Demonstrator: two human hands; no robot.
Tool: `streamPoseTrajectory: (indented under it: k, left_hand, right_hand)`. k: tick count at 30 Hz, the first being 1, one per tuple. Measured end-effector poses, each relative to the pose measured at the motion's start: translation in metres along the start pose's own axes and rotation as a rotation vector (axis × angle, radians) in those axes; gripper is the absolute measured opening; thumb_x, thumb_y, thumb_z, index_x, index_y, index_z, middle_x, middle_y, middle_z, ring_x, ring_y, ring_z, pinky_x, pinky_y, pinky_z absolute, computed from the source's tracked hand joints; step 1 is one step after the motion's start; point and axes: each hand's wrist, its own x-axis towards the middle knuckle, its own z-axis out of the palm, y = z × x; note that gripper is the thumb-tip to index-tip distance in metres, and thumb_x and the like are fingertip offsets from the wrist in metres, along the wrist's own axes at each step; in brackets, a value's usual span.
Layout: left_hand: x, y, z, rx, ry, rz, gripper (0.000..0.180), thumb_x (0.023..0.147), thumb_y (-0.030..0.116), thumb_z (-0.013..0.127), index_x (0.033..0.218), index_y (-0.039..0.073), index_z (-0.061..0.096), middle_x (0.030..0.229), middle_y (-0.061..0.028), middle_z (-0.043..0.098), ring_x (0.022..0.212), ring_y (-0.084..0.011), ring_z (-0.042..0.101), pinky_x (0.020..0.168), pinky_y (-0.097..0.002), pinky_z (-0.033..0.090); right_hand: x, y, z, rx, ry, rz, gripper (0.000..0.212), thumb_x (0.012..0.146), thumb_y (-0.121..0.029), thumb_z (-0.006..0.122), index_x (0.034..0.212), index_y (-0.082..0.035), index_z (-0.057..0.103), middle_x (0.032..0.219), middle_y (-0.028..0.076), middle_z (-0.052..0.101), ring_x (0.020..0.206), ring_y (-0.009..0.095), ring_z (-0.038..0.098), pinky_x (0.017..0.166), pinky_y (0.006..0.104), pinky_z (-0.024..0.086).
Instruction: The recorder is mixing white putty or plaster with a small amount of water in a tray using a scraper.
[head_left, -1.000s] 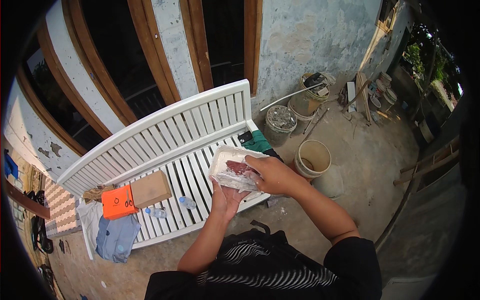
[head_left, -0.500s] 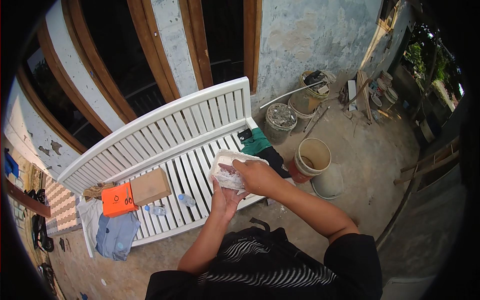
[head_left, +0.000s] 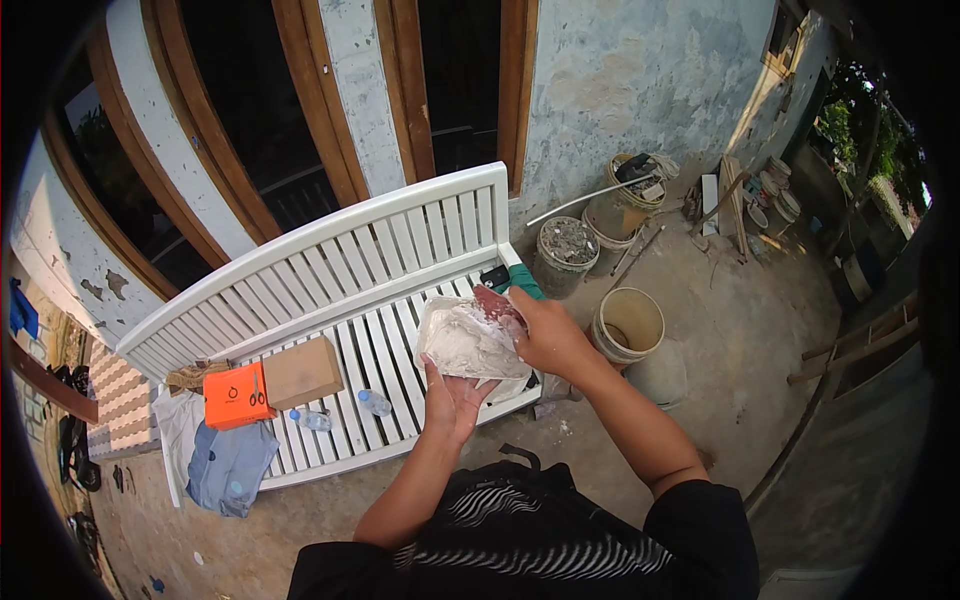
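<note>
My left hand (head_left: 455, 402) supports a shallow white tub (head_left: 424, 330) from below, its fingers closed against the near side. Thick whitish paste (head_left: 462, 332) is spread across the tub, with smears along the rim. My right hand (head_left: 552, 335) grips a flat reddish-brown scraper (head_left: 491, 302), whose blade is partly coated with paste. The blade sits at the tub's far right side, touching or just above the paste. Both hands are above the right part of a white slatted bench (head_left: 501, 205). My right fingers hide part of the scraper.
On the bench lie a brown box (head_left: 303, 370), an orange box (head_left: 225, 402), two small plastic bottles (head_left: 374, 402), a grey-blue cloth (head_left: 230, 470) and a black phone (head_left: 494, 278). To the right stand a bucket (head_left: 640, 308) and a rubble-filled bucket (head_left: 560, 280). Planks (head_left: 738, 210) lean against the wall.
The scraper has moved from low across the tub to its far right side. My right hand has shifted right, uncovering more paste. The tub is tilted more toward view.
</note>
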Motion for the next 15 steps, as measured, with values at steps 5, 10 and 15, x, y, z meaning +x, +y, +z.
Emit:
streamPoseTrajectory:
  k: [5, 10, 15]
  left_hand:
    - [-0.005, 0.001, 0.012, 0.047, 0.006, 0.022, 0.075, 0.102, 0.063, 0.022, 0.157, 0.014, 0.013, 0.161, -0.0150, 0.025, 0.147, -0.0357, 0.028, 0.117, -0.0612, 0.028]
    - [-0.007, 0.000, 0.023, 0.032, 0.017, 0.030, 0.071, 0.103, 0.060, 0.021, 0.157, 0.014, 0.014, 0.160, -0.0149, 0.026, 0.147, -0.0354, 0.028, 0.117, -0.0606, 0.030]
    - [0.000, 0.001, 0.012, 0.142, -0.013, 0.064, 0.075, 0.101, 0.066, 0.018, 0.157, 0.017, 0.017, 0.160, -0.0117, 0.028, 0.145, -0.0335, 0.033, 0.110, -0.0592, 0.039]
  right_hand:
    - [0.006, -0.002, -0.014, -0.075, 0.042, -0.018, 0.023, 0.084, -0.005, 0.064, 0.102, -0.003, 0.051, 0.081, 0.026, 0.062, 0.080, 0.050, 0.060, 0.066, 0.0556, 0.047]
    - [0.000, -0.003, 0.001, -0.182, -0.050, -0.123, 0.043, 0.072, -0.004, 0.068, 0.113, -0.007, 0.056, 0.085, 0.022, 0.065, 0.084, 0.044, 0.065, 0.070, 0.0526, 0.051]
    - [-0.014, -0.015, 0.016, -0.196, -0.106, -0.161, 0.039, 0.073, -0.002, 0.066, 0.111, -0.006, 0.056, 0.088, 0.021, 0.064, 0.087, 0.043, 0.064, 0.073, 0.0527, 0.051]
